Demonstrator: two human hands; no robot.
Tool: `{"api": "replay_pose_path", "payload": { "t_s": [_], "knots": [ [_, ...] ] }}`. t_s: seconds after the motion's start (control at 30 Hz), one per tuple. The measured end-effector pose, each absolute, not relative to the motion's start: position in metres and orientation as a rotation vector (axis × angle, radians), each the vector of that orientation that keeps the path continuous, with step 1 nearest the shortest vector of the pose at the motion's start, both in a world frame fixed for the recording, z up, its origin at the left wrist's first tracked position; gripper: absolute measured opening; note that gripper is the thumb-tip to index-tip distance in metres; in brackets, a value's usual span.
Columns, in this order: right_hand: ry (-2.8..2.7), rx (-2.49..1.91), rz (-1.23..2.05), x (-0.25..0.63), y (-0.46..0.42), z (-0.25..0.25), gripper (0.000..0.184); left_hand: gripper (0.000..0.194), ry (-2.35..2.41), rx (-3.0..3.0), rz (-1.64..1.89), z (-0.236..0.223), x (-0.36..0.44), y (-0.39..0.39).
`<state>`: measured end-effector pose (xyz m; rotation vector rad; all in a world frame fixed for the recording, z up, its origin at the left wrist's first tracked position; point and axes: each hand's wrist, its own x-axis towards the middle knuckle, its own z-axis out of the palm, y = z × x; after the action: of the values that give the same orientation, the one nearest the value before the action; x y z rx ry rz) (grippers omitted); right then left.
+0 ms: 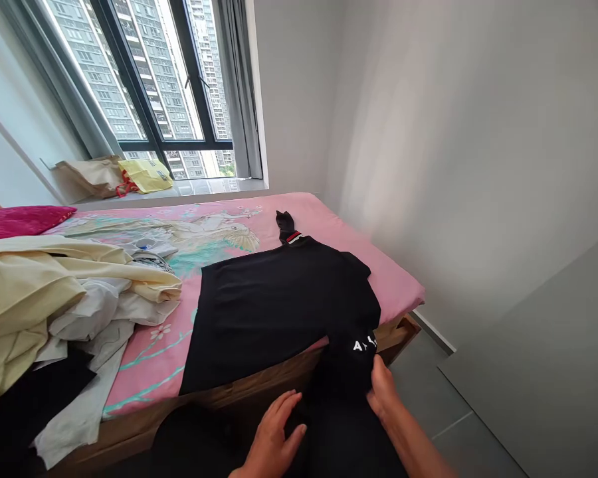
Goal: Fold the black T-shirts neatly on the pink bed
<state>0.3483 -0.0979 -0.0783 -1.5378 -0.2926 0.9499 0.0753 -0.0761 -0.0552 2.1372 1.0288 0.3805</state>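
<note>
Bed edge [239, 390] under black shirt [279, 299], floor [441, 382] past right hand [383, 390]

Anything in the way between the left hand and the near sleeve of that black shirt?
Nothing visible is. The left hand is spread just left of the near sleeve of the black shirt, with the right hand at the sleeve's opposite edge. The pale yellow garment lies far left, outside that gap.
</note>
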Motion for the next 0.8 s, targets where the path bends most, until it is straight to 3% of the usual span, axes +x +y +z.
{"api": "replay_pose_path", "payload": {
  "t_s": [0.13, 0.2, 0.27, 0.37, 0.4, 0.5, 0.57, 0.67, 0.8],
  "knots": [
    [-0.280, -1.421, 1.133, 0.361, -0.097, -0.052, 0.030, 0.086, 0.963, 2.080, 0.233, -0.054, 0.114, -0.069],
    [-0.268, -1.375, 1.212, 0.366, -0.095, -0.044, 0.027, 0.095, 0.944, 2.070, 0.174, -0.051, 0.133, -0.062],
    [-0.246, -1.332, 1.287, 0.370, -0.097, -0.041, 0.027, 0.082, 0.921, 2.089, 0.166, -0.047, 0.148, -0.057],
    [-0.206, -1.276, 1.371, 0.373, -0.104, -0.041, 0.031, 0.026, 0.834, 2.155, 0.219, -0.042, 0.160, -0.056],
    [-0.188, -1.256, 1.385, 0.374, -0.108, -0.042, 0.034, 0.016, 0.803, 2.156, 0.224, -0.040, 0.162, -0.056],
    [-0.082, -1.183, 1.415, 0.371, -0.121, -0.043, 0.050, 0.019, 0.790, 2.078, 0.189, -0.040, 0.166, -0.057],
    [-0.012, -1.163, 1.434, 0.366, -0.129, -0.044, 0.058, 0.045, 0.863, 2.042, 0.164, -0.043, 0.171, -0.056],
    [0.003, -1.247, 1.368, 0.356, -0.135, -0.049, 0.045, 0.074, 0.979, 2.085, 0.049, -0.047, 0.180, -0.049],
    [0.081, -1.321, 1.235, 0.349, -0.134, -0.058, 0.019, 0.043, 0.979, 2.246, 0.006, -0.037, 0.183, -0.046]
  ]
}}
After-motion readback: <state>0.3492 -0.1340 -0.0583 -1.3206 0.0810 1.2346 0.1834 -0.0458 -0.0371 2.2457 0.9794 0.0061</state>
